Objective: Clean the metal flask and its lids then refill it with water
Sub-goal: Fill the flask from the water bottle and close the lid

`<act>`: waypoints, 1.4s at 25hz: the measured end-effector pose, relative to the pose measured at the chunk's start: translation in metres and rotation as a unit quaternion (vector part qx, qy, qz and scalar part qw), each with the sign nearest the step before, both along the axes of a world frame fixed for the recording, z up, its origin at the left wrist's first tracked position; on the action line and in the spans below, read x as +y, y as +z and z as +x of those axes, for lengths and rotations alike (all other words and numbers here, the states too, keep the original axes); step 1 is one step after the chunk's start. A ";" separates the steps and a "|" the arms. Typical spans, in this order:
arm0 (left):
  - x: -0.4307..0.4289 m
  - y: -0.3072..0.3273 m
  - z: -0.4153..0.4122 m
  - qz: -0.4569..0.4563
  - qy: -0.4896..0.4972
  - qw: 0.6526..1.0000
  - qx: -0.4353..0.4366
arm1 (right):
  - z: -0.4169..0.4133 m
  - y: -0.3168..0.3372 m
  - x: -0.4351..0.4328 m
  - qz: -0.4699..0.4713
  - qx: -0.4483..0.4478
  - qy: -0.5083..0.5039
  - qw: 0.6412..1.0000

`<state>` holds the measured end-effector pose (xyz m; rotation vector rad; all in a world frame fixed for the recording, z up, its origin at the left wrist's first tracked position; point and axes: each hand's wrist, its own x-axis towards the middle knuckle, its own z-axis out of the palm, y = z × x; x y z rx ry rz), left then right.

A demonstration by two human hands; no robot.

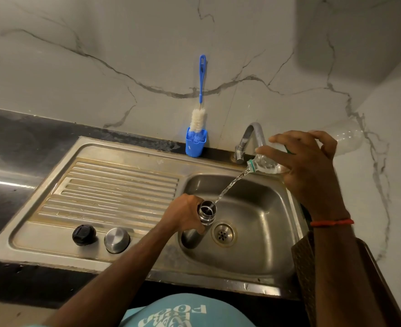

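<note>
**Water poured from a plastic bottle into the flask over the sink**

The left hand [185, 215] grasps the metal flask [206, 217] by its neck, fingers wrapped round it, and holds it upright with its open mouth inside the sink basin [265, 246], just beside the drain [222, 233]. The right hand [312, 166] grips a clear plastic bottle [345, 140] tilted neck-down above the basin's back right corner. The thumb and some fingers curl round the bottle, while the forefinger stretches out. A thin stream of water [230, 185] runs from the bottle's mouth into the flask. A red thread band [331, 222] circles the right wrist.

The sink is stainless steel, stained brown along its ridged drainboard [114, 185]. On the drainboard's flat front edge sit a black lid [84, 234] and a steel lid [117, 240], side by side and apart from the flask. A curved tap [249, 138] rises behind the basin. A bottle brush [200, 90] with a blue handle stands in a blue holder [196, 146] against the wall. The sink is set in a black countertop [18, 142], and the wall [100, 55] behind is white marble with grey veins.
</note>
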<state>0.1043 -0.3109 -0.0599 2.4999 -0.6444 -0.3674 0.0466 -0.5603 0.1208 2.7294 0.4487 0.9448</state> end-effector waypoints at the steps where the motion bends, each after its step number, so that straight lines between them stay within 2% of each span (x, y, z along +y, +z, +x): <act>1: -0.001 0.002 0.000 -0.003 -0.003 1.000 -0.002 | 0.002 -0.003 0.005 -0.001 0.013 0.002 1.000; 9: -0.006 0.009 0.002 -0.007 -0.024 1.000 0.001 | 0.012 -0.048 0.042 -0.031 0.111 0.035 0.993; 16: -0.004 0.010 0.001 -0.010 -0.010 1.000 -0.011 | 0.015 -0.075 0.063 -0.101 0.151 0.052 0.982; 22: -0.002 0.013 0.002 -0.014 -0.010 1.000 -0.007 | 0.016 -0.084 0.074 -0.125 0.132 0.070 0.981; 26: 0.000 0.014 0.000 -0.023 0.002 1.000 -0.010 | 0.015 -0.079 0.070 -0.104 0.093 0.045 0.989; 29: 0.001 0.016 0.000 -0.024 0.012 1.000 -0.008 | 0.013 -0.083 0.073 -0.114 0.079 0.075 0.988; 35: 0.007 0.019 0.004 -0.011 0.037 0.999 0.000 | 0.010 -0.086 0.074 -0.066 0.031 0.070 0.995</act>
